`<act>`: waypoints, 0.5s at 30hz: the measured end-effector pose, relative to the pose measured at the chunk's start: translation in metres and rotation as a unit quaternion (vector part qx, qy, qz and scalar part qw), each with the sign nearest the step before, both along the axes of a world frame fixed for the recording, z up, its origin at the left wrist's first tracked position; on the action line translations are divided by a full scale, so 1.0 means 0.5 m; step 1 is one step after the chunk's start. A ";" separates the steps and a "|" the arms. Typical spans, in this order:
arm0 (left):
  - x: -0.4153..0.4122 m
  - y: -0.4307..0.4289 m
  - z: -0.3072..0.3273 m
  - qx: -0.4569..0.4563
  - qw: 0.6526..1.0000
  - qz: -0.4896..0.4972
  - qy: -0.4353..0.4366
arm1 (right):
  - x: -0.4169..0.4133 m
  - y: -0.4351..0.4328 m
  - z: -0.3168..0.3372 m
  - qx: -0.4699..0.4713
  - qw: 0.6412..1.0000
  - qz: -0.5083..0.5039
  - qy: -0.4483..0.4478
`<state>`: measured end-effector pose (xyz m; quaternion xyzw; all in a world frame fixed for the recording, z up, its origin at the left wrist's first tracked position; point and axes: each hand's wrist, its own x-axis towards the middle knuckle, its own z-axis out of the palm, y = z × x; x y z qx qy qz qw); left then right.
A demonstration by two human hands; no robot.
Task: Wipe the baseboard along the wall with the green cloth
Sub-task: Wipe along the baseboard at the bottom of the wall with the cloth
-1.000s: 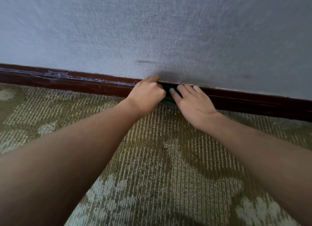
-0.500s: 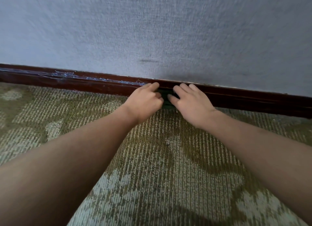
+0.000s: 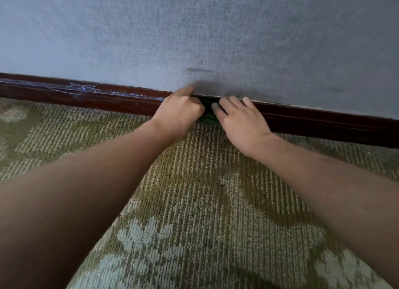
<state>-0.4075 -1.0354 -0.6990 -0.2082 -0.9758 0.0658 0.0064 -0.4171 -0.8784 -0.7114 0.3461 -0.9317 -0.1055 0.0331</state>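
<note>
Green cloth (image 3: 208, 116) against baseboard (image 3: 323, 124), left hand (image 3: 179, 115) gripping it.

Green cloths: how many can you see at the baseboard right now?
1. The green cloth is bunched against the baseboard, between the left hand and the right hand. Both hands cover most of it, so more could be hidden.

Bare forearms lie at seven and four o'clock. The left hand (image 3: 179, 113) and right hand (image 3: 243, 124) are bare too.
</note>
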 end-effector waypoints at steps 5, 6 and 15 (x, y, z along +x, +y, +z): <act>-0.006 0.010 0.011 0.022 0.999 0.035 -0.018 | -0.005 -0.012 0.000 -0.030 0.999 -0.016 -0.010; -0.001 0.011 0.012 0.017 0.999 0.033 -0.024 | -0.001 -0.009 0.000 -0.023 1.000 -0.009 -0.013; 0.045 -0.006 -0.007 -0.027 0.998 -0.047 0.013 | 0.032 0.001 0.000 0.035 0.998 0.024 0.036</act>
